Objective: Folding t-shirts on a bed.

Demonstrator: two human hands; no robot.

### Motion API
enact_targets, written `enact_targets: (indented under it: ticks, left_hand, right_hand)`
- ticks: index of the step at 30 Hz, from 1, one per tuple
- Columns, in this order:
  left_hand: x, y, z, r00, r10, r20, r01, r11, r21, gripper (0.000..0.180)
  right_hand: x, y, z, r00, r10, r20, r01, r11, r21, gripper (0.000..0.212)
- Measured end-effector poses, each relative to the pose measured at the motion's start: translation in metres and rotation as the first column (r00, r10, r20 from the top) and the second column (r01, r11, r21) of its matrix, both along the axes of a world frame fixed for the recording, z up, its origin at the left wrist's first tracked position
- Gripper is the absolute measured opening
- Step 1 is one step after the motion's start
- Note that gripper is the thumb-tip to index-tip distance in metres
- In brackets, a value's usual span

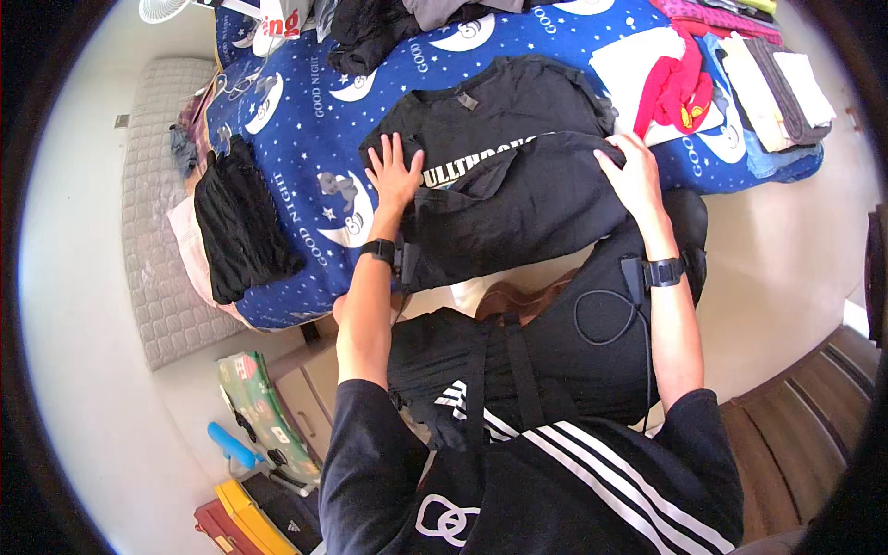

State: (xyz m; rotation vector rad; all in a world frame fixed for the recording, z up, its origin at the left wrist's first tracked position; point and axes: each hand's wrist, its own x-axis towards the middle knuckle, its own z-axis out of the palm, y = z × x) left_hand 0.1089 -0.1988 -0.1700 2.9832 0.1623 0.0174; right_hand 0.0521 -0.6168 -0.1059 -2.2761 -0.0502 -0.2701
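Note:
A black T-shirt with white lettering across its chest lies on the bed in front of me. Its neckline points away from me, and the lower part is turned up over the front, hiding some of the print. My left hand rests flat on the shirt's left side, fingers spread. At the right side, my right hand grips the edge of the turned-up cloth between thumb and fingers. The near part of the shirt hangs at the bed's front edge, close to my knees.
A blue patterned bedsheet covers the bed. Black clothing lies at the left. A red garment and a stack of folded clothes lie at the right, with more dark clothes at the back. A padded grey headboard borders the left.

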Motion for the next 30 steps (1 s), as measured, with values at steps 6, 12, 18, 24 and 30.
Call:
enact_targets:
  ticks: [6, 12, 18, 24, 30]
  left_hand:
    - [-0.035, -0.011, 0.011, 0.970, -0.243, 0.010, 0.238, 0.939, -0.248, 0.069]
    - [-0.098, -0.036, 0.065, 0.963, -0.266, -0.040, 0.189, 0.773, -0.606, 0.057]
    - [-0.146, -0.029, 0.077, 0.912, -0.408, 0.047, 0.410, 0.895, -0.174, 0.090]
    - [-0.123, 0.009, 0.074, 0.958, -0.258, 0.126, 0.280, 0.935, -0.218, 0.030]
    - [-0.086, 0.057, 0.101, 0.955, 0.289, 0.069, -0.212, 0.826, -0.522, 0.036]
  right_hand:
    - [0.005, 0.010, 0.008, 0.999, -0.010, 0.032, 0.010, 1.000, -0.007, 0.027]
    - [0.000, 0.006, 0.004, 0.988, -0.005, 0.155, 0.025, 0.992, -0.125, 0.029]
    - [-0.001, 0.010, -0.002, 0.986, 0.013, 0.168, 0.009, 0.992, -0.128, 0.023]
    - [-0.004, 0.001, 0.002, 0.971, -0.009, 0.238, 0.041, 0.991, -0.130, 0.022]
    - [-0.005, 0.017, 0.031, 0.985, -0.095, 0.141, 0.095, 0.995, 0.008, 0.027]
